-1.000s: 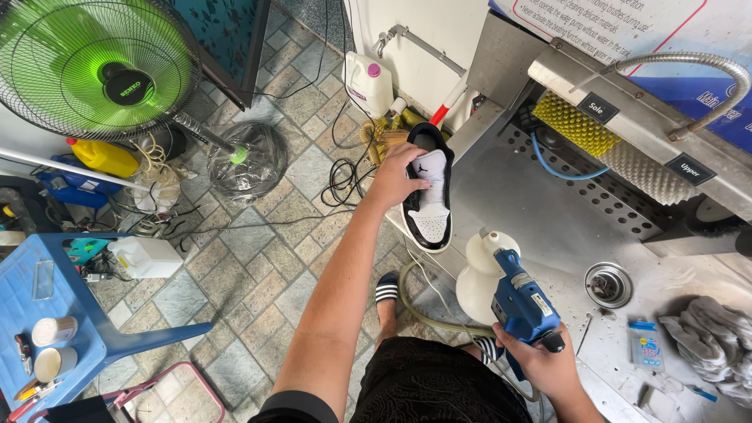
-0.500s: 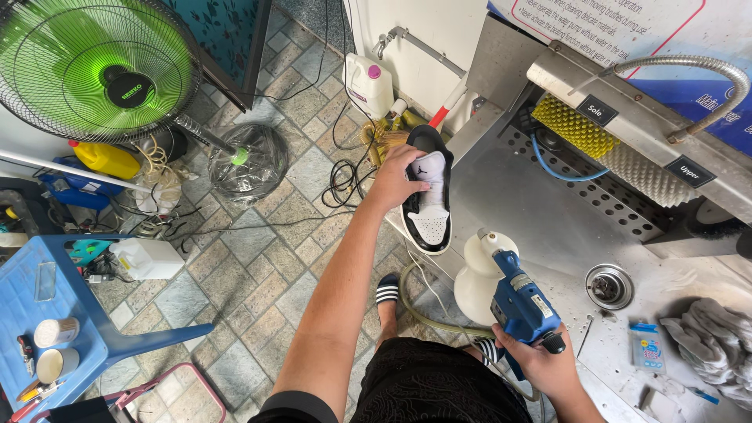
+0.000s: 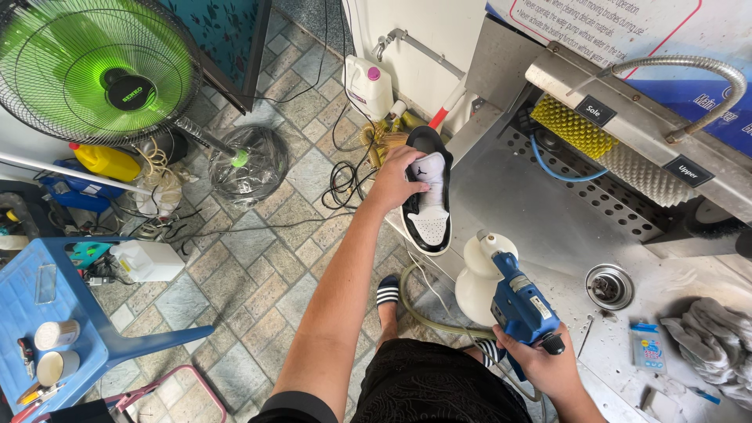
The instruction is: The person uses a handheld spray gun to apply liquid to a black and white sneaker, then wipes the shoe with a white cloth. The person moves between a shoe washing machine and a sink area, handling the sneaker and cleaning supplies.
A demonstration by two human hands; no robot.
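At the far left we see a blue plastic chair [image 3: 94, 329] and above it a green fan [image 3: 98, 70] on the tiled floor [image 3: 258, 258]. Nearer the middle stands a white jug [image 3: 370, 86], with black cables [image 3: 341, 184] coiled beside it. Our left hand [image 3: 399, 180] has its fingers curled around the heel of a black-and-white sneaker [image 3: 429, 196], held over the edge of the steel sink [image 3: 540, 211]. Just right of the shoe, our right hand [image 3: 540, 364] grips a blue spray gun [image 3: 521, 301] with a white bottle [image 3: 479, 278]. Brush rollers [image 3: 611, 149], a drain [image 3: 609, 286] and grey rags [image 3: 713, 341] lie further right.
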